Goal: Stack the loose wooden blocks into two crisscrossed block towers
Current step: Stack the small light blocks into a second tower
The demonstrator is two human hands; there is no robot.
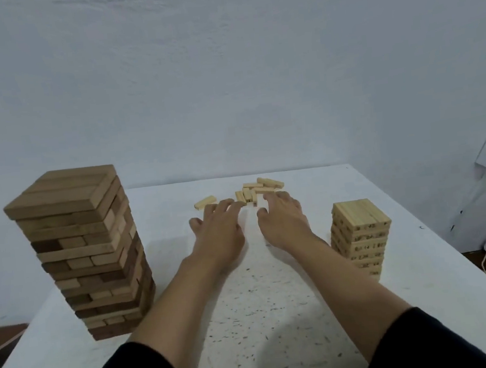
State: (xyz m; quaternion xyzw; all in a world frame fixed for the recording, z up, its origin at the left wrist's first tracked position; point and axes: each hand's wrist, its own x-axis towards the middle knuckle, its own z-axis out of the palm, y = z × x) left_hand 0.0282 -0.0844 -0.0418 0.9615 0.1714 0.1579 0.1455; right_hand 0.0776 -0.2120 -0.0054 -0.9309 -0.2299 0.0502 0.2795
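Left hand and right hand reach spread and empty toward loose blocks; right forearm (passing close) could topple the numbered tower.

Both bare forearms stretch forward from dark sleeves; the left hand and right hand lie palm-down, fingers loosely extended.

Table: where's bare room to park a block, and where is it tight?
Bare: the table between the dark tower and the lone block; the far right corner behind the pale tower; the near strip between the forearms. Crowded: far centre, where the left hand and right hand reach the loose blocks.
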